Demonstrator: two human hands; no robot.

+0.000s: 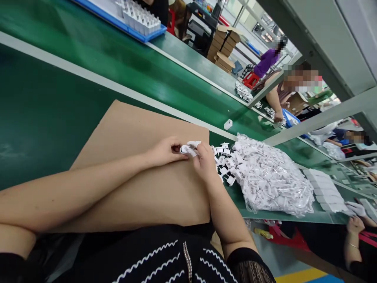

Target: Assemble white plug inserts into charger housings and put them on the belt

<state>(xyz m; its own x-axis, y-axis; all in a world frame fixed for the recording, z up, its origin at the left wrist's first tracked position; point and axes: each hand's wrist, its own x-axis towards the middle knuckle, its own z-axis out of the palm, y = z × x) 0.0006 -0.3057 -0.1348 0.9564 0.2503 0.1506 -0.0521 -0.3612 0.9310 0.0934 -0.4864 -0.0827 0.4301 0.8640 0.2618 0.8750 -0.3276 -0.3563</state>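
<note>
Over the right part of a brown cardboard sheet [141,122], my two hands meet around a small white plastic part [186,149]. My left hand [165,151] has its fingers curled and closed on the part's left side. From the right, my right hand [205,162] pinches the same part between thumb and fingers. White coverings seem to be on some right fingertips, hard to tell from the part. The part's exact kind is mostly hidden by the fingers. Loose white plug pieces with prongs [225,157] lie just right of my right hand.
A big clear plastic bag [271,177] full of white pieces lies at the right. One white block [228,124] stands on the green belt [188,88] ahead. Beyond it is a blue tray [144,37] of white parts. Co-workers sit across and at the right.
</note>
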